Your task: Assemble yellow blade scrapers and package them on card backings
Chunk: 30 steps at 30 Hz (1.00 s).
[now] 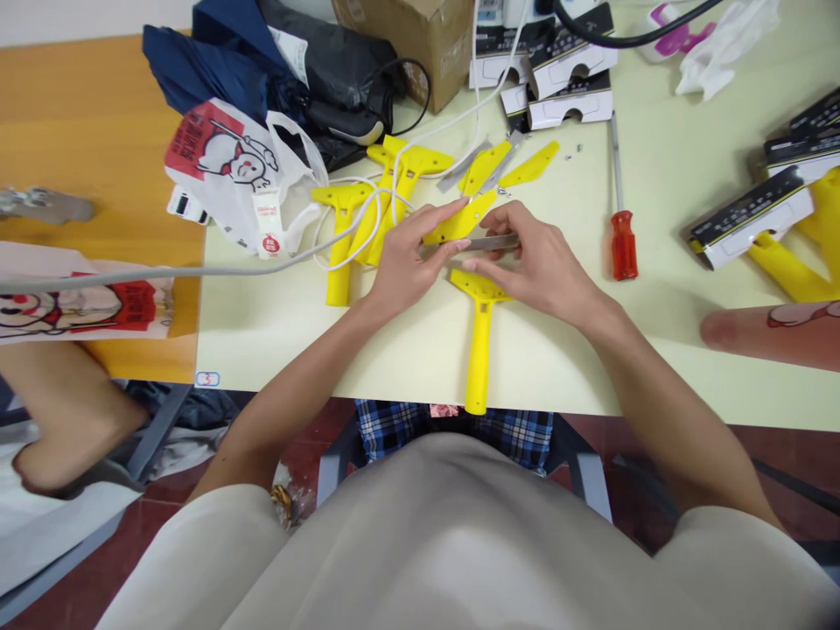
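My left hand (413,258) is closed, gripping a yellow plastic plate (467,220) between fingers and thumb. A flat grey metal blade (493,243) lies along the plate's near edge, its other end pinched in my right hand (548,262). Just below the hands, a yellow scraper handle (481,350) rests on the table, its wide head partly under my right hand. Beyond my fingers are loose yellow plates (535,164), more grey blades (502,162) and small screws (570,157). Several yellow scraper handles (339,262) lie to the left of my left hand.
A red-handled screwdriver (624,245) lies to the right. Black-and-white boxes (570,96) are piled behind, near a cardboard box (439,52). White cables (262,271) cross the left side by a plastic bag (229,166). A person's arm (72,411) is at far left.
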{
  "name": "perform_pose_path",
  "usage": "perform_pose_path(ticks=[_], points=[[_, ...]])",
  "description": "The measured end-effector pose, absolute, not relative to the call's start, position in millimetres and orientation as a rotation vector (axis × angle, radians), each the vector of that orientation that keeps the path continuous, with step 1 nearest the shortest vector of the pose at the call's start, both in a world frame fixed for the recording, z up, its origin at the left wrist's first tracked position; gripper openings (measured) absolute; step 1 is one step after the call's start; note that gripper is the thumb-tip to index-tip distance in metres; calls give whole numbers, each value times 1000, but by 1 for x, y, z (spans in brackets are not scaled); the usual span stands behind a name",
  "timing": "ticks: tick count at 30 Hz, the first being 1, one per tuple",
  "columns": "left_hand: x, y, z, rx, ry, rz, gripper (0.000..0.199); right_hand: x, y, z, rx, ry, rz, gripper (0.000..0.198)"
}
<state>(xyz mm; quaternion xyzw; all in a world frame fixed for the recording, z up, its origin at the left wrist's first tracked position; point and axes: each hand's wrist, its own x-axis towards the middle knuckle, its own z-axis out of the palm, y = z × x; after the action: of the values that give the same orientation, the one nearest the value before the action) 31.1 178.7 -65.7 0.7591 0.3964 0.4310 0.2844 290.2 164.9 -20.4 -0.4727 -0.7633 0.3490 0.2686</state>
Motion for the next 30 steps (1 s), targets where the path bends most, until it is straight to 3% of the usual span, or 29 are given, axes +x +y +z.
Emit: perform_pose_path(ticks=[5, 9, 12, 15, 20, 25, 30], points=[[30, 180, -74, 1969, 1141, 1207, 69, 296, 165, -25, -1246, -2262, 868, 122], [27, 186, -84, 1869, 1161, 1307, 71, 299, 163, -18, -1325, -2341, 803, 157], [21, 190, -88, 1823, 1168, 1370, 72, 301, 163, -12, -1447, -2376, 764, 163], [19, 192, -89, 1763, 1197, 1426, 73, 304, 164, -9, -1499, -2368, 746, 147], [21, 194, -90, 1671, 1164, 1499, 68, 304, 164, -6, -1484, -2471, 757, 103], [24, 194, -91, 1817, 1072, 1553, 59, 298, 161, 0, -1432, -2463, 850, 77], [25, 193, -93, 1830, 1030, 1514, 68, 293, 164, 3, -1437, -2020, 1136, 58]])
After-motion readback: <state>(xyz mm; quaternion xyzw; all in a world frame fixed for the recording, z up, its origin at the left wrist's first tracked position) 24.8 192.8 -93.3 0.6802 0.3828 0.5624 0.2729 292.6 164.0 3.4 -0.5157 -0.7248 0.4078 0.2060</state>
